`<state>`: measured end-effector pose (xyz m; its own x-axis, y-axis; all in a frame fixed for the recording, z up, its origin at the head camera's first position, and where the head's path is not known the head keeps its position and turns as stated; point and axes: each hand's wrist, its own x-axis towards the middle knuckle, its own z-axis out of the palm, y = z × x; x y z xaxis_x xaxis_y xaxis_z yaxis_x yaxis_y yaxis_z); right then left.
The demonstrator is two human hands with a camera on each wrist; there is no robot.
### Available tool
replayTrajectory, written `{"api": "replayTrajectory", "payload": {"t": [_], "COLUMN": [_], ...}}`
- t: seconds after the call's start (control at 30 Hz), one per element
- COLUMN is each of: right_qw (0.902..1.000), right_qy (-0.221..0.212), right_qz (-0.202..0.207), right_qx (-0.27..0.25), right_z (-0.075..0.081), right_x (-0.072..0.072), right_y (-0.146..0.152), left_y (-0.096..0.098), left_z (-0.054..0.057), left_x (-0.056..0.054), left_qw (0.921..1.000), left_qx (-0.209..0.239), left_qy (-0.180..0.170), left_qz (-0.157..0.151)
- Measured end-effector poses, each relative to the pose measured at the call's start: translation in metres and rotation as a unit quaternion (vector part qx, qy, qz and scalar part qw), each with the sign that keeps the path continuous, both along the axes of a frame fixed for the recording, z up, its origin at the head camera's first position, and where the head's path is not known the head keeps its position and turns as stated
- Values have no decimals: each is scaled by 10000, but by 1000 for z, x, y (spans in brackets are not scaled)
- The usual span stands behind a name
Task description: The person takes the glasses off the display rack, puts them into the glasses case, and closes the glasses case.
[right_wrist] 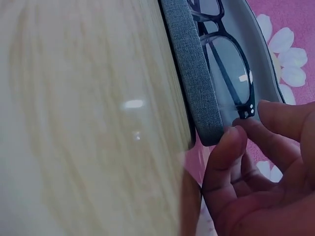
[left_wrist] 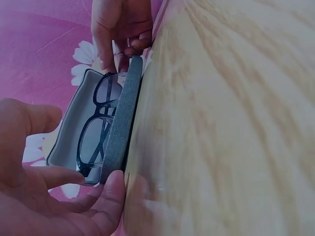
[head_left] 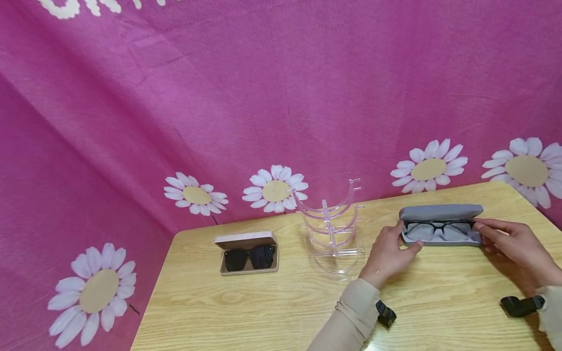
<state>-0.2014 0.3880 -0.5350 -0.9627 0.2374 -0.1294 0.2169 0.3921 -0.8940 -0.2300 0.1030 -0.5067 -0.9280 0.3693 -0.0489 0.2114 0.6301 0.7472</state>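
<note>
A grey eyeglass case [head_left: 441, 212] lies open on the table at the right, its lid raised behind. Black-framed eyeglasses [head_left: 439, 228] sit inside with their temples folded. My left hand [head_left: 388, 253] is at the left end of the case; in the left wrist view its fingertips [left_wrist: 74, 176] touch the frame's end and the case corner, while the thumb stands apart. At the opposite end, my right hand [head_left: 513, 241] has its thumb and finger at the frame's right corner, as the right wrist view shows, with another fingertip [right_wrist: 234, 140] against the case corner.
Left of the hands stands a clear plastic tiered display rack [head_left: 332, 229]. Farther left, an open light-coloured case [head_left: 246, 239] holds dark sunglasses [head_left: 250, 258]. Behind the wooden table [head_left: 246, 312] hangs a magenta cloth [head_left: 281, 97] printed with white daisies.
</note>
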Motion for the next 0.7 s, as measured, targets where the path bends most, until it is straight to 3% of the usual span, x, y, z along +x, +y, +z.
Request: {"api": "replayTrajectory", "payload": {"t": [0.43,0.7], "right_qw": [9975,10000], "right_qy": [-81,-44], "right_qz": [128,17], "right_qx": [-694,-11], "right_z": [0,-2], "right_x": [-4,-2], "right_y": [3,3], "left_y": [2,3], "left_z": [0,0], "left_x": [1,-4], "left_qw": [9999,10000], "left_qx": [-86,48], "left_qy": [44,17], "left_qz": [56,-28]}}
